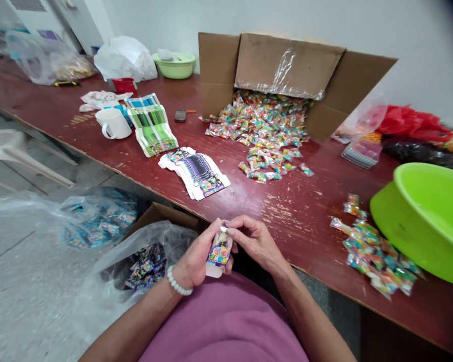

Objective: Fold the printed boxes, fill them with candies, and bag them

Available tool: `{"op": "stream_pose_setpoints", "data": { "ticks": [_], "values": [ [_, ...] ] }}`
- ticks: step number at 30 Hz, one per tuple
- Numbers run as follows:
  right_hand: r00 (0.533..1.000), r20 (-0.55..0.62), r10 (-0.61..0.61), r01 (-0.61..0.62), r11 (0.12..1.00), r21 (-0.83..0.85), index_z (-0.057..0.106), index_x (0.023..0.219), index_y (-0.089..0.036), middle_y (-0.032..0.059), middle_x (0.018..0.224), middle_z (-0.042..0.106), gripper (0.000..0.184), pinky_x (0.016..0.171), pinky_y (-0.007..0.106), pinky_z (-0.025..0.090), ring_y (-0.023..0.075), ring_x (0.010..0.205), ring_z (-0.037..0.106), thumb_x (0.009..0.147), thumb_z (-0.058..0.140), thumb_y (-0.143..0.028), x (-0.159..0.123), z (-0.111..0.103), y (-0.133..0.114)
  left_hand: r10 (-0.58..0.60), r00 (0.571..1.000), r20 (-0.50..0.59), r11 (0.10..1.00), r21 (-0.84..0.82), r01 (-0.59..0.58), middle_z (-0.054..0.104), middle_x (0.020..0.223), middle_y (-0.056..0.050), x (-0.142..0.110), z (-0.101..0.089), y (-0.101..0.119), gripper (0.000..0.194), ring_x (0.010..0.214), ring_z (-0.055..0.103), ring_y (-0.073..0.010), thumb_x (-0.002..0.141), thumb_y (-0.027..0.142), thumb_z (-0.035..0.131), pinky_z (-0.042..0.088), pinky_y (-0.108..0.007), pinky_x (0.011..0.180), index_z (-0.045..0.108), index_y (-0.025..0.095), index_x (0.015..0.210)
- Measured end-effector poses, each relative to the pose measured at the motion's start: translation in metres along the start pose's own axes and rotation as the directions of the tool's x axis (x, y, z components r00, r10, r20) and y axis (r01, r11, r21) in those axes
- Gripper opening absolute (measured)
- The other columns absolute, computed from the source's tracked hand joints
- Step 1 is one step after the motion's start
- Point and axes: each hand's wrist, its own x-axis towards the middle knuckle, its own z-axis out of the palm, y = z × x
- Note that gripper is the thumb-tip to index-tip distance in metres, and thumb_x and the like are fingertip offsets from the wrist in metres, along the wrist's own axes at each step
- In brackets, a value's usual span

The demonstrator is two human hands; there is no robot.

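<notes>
My left hand [197,255], with a beaded bracelet on its wrist, is wrapped round a small purple printed carton [219,253]. The carton is held upright close to my body, a white flap showing at its lower end. At its upper end the thumb and fingers of my right hand [255,242] are pinched together on the edge; what lies under them is partly hidden. On the table ahead lies a stack of flat purple cartons [202,171], with flat green cartons [153,128] beyond it. Wrapped candies [262,123] spill from an open cardboard box [283,65].
A green basin [403,211] stands at the right beside a pile of wrapped candies [377,256]. Below the table edge, a clear bag [113,281] holds filled purple cartons [147,265]; another bag holds blue packs [101,226]. A white mug [115,124] stands at the left.
</notes>
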Motion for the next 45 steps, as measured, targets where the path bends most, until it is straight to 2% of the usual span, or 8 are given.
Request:
{"op": "stream_pose_setpoints", "data": {
  "ticks": [12,20,26,31,33,35,40,45],
  "values": [
    [0.994,-0.052,0.093,-0.08,0.974,0.213,0.064,0.073,-0.018,-0.0016,0.061,0.067,0.024,0.038,0.022,0.045,0.011,0.039,0.057,0.077,0.076,-0.039,0.013,0.011,-0.005,0.139,0.99,0.005,0.967,0.216,-0.136,0.065,0.067,-0.002,0.003,-0.004,0.002,0.075,0.044,0.06,-0.0141,0.091,0.07,0.035,0.045,-0.021,0.04,0.039,0.023,0.149],
    [0.998,-0.036,0.056,-0.048,0.981,0.186,0.064,0.073,-0.019,0.0025,0.089,0.072,0.024,0.041,0.023,0.046,0.0082,0.044,0.057,0.079,0.075,-0.04,0.015,0.01,-0.008,0.135,0.991,0.003,0.954,0.268,-0.131,0.063,0.065,-0.001,0.004,-0.008,0.004,0.077,0.042,0.059,-0.0129,0.09,0.071,0.037,0.043,-0.021,0.04,0.042,0.021,0.148],
    [0.991,0.0,-0.136,0.135,0.986,-0.097,0.067,0.086,-0.023,0.0063,0.11,0.069,0.015,0.057,0.026,0.052,0.0142,0.07,0.064,0.09,0.063,-0.037,0.002,0.014,-0.002,0.128,0.989,-0.073,0.965,0.239,-0.108,0.063,0.063,-0.001,0.005,-0.006,0.002,0.073,0.04,0.057,-0.0129,0.091,0.069,0.039,0.043,-0.021,0.038,0.048,0.02,0.143],
    [0.987,0.036,-0.159,0.161,0.925,-0.344,0.068,0.083,-0.021,0.0034,0.091,0.071,0.022,0.073,0.029,0.051,0.0176,0.08,0.065,0.093,0.057,-0.038,0.025,-0.015,0.006,0.093,0.995,-0.018,0.991,0.103,-0.091,0.067,0.079,-0.001,0.007,-0.006,0.001,0.051,0.054,0.066,-0.0154,0.092,0.053,0.052,0.051,-0.024,0.048,0.048,0.026,0.135],
    [0.974,-0.091,-0.206,0.13,0.845,-0.519,0.07,0.095,-0.02,0.0049,0.093,0.071,0.025,0.077,0.031,0.05,0.0194,0.084,0.065,0.096,0.052,-0.038,0.054,-0.042,0.008,0.094,0.996,0.006,0.995,0.042,-0.094,0.07,0.087,-0.005,0.005,-0.008,0.002,0.043,0.073,0.071,-0.018,0.092,0.043,0.059,0.055,-0.026,0.063,0.05,0.024,0.129],
    [0.939,-0.209,-0.275,0.014,0.634,-0.774,0.065,0.117,-0.019,0.0094,0.111,0.07,0.03,0.084,0.034,0.048,0.022,0.096,0.063,0.095,0.051,-0.032,0.088,-0.069,0.012,0.07,0.997,0.027,0.997,0.016,-0.07,0.072,0.096,-0.009,0.002,-0.013,0.003,0.039,0.087,0.071,-0.0192,0.09,0.036,0.063,0.055,-0.027,0.076,0.052,0.021,0.125],
    [0.924,-0.252,-0.287,-0.075,0.512,-0.856,0.067,0.119,-0.019,0.0138,0.127,0.065,0.034,0.098,0.045,0.035,0.0311,0.113,0.051,0.085,0.061,-0.02,0.137,-0.102,0.026,-0.044,0.999,-0.023,0.994,0.102,0.046,0.071,0.102,-0.011,-0.014,-0.045,0.008,0.038,0.074,0.071,-0.0191,0.076,0.029,0.079,0.054,-0.029,0.069,0.059,0.019,0.107],
    [0.923,-0.257,-0.285,-0.079,0.514,-0.854,0.074,0.091,-0.021,0.0123,0.102,0.072,0.013,0.093,0.043,0.036,0.0303,0.104,0.051,0.085,0.064,-0.027,0.122,-0.097,0.038,0.002,0.983,-0.183,0.962,0.27,0.048,0.072,0.09,-0.006,-0.031,-0.086,0.02,0.034,0.073,0.07,-0.0166,0.071,0.026,0.085,0.051,-0.024,0.064,0.062,0.018,0.095]
  ]
}}
